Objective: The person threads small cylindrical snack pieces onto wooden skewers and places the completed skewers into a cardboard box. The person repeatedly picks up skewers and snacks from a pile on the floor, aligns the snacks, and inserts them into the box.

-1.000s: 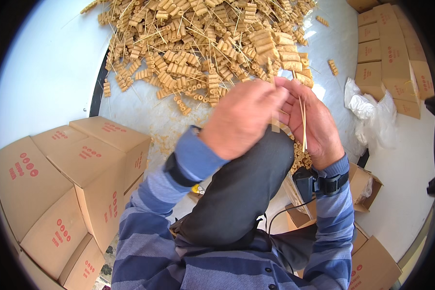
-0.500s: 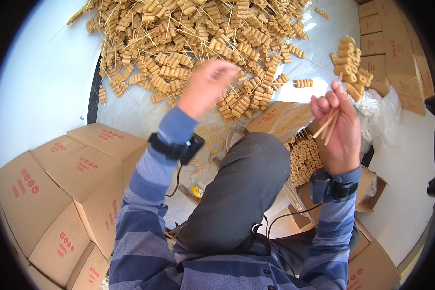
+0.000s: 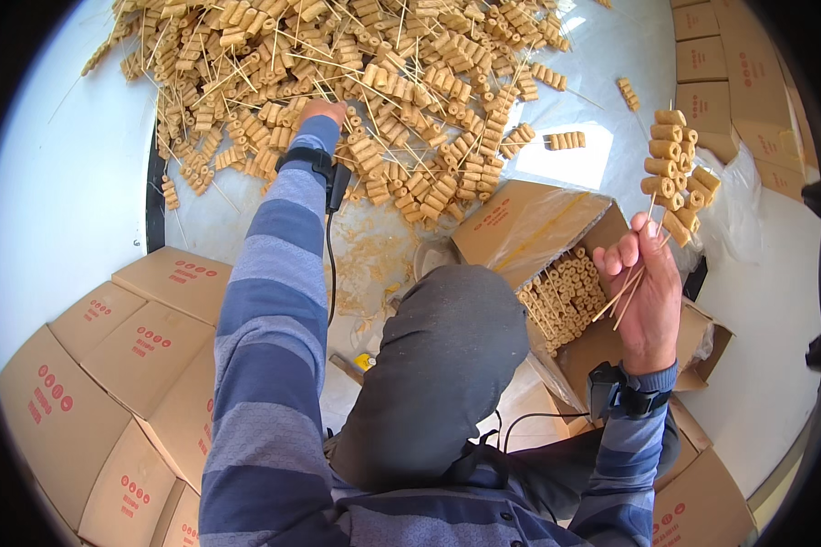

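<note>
My right hand [image 3: 649,296] is closed around the thin sticks of several skewers [image 3: 668,164]. Rolled, tan, tube-like pieces are threaded on them and stand above my fingertips, while the bare stick ends poke out below. At the upper left, my left hand [image 3: 324,111] reaches into a big heap of the same kind of skewers [image 3: 447,87]. Its fingers are largely hidden among the pieces, so I cannot see whether it grips one. Beside my knee, an open cardboard box [image 3: 531,223] lined with clear plastic contains rows of packed skewers [image 3: 566,296].
Stacked cartons [image 3: 123,342] fill the left side, and more cartons [image 3: 702,55] stand at the far right. Clear plastic bags [image 3: 743,205] lie beyond my right hand. Loose skewers [image 3: 566,140] rest on the pale surface, with crumbs [image 3: 369,264] near my knee.
My left hand has moved away and to the left, down into the heap. My right hand has dropped slightly nearer, still holding its skewers. The view has shifted a little.
</note>
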The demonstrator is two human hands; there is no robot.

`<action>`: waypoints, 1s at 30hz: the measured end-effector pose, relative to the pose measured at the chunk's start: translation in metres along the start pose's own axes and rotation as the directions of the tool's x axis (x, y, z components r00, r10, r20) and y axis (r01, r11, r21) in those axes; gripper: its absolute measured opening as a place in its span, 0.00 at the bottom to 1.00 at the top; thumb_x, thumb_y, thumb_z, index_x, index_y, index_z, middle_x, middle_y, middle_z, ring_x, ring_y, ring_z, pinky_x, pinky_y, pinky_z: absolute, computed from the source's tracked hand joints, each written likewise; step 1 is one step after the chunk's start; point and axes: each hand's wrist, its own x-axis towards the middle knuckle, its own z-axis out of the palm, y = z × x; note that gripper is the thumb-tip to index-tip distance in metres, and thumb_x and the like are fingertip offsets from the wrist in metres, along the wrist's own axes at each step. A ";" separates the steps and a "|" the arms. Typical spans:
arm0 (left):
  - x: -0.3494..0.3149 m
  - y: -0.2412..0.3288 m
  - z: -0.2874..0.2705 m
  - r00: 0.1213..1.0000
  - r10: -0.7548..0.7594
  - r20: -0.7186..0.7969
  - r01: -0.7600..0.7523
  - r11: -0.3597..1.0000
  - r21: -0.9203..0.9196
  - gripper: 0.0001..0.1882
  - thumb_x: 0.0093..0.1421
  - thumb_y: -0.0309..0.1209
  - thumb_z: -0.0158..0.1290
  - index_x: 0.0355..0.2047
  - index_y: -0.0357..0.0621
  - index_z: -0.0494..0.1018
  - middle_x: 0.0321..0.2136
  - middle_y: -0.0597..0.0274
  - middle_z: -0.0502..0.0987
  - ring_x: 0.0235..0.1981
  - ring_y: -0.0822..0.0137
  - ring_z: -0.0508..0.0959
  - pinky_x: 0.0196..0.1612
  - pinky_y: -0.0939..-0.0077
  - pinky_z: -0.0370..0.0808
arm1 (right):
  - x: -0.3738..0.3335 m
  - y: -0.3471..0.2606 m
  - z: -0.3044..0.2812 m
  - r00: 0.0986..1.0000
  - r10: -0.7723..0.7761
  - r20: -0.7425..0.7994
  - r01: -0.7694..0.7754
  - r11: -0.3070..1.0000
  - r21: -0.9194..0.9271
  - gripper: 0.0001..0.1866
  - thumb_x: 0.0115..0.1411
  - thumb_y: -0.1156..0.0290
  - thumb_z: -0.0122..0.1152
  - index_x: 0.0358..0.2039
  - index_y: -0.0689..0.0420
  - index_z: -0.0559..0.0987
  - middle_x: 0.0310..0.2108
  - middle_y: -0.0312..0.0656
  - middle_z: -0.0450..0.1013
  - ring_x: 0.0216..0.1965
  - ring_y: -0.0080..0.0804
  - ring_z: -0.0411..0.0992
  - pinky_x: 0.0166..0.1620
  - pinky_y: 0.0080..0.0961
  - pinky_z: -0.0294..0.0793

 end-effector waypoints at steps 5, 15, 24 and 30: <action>0.001 -0.024 -0.014 0.998 -0.031 0.046 0.047 0.911 -0.410 0.20 0.70 0.42 0.50 0.38 0.34 0.77 0.22 0.56 0.79 0.20 0.68 0.79 0.26 0.73 0.79 | -0.003 0.004 0.008 1.000 0.018 -0.006 -0.018 1.000 -0.025 0.12 0.75 0.61 0.45 0.44 0.55 0.72 0.24 0.32 0.67 0.28 0.26 0.69 0.46 0.31 0.75; -0.126 -0.071 -0.072 0.959 0.270 0.084 0.020 0.232 -0.972 0.15 0.70 0.34 0.50 0.42 0.30 0.72 0.34 0.53 0.76 0.37 0.62 0.79 0.46 0.67 0.82 | -0.053 0.003 0.037 0.989 0.124 0.074 -0.135 0.979 0.152 0.13 0.74 0.60 0.48 0.47 0.56 0.74 0.21 0.33 0.67 0.26 0.29 0.72 0.41 0.35 0.80; -0.357 0.028 -0.075 0.707 0.689 -0.161 -0.029 -0.198 -0.980 0.15 0.72 0.34 0.46 0.44 0.30 0.72 0.38 0.50 0.78 0.38 0.62 0.79 0.50 0.65 0.81 | -0.130 0.022 0.104 0.972 0.023 0.236 -0.099 0.943 0.317 0.12 0.72 0.59 0.55 0.39 0.55 0.75 0.11 0.25 0.55 0.15 0.18 0.60 0.32 0.26 0.77; -0.475 0.027 -0.042 0.536 0.825 -0.177 -0.608 0.232 -0.759 0.17 0.74 0.38 0.44 0.47 0.37 0.75 0.41 0.58 0.78 0.41 0.68 0.78 0.47 0.75 0.75 | -0.154 0.017 0.101 0.957 -0.058 0.286 -0.093 0.868 0.488 0.24 0.75 0.55 0.44 0.61 0.58 0.67 0.46 0.45 0.78 0.51 0.36 0.76 0.59 0.35 0.73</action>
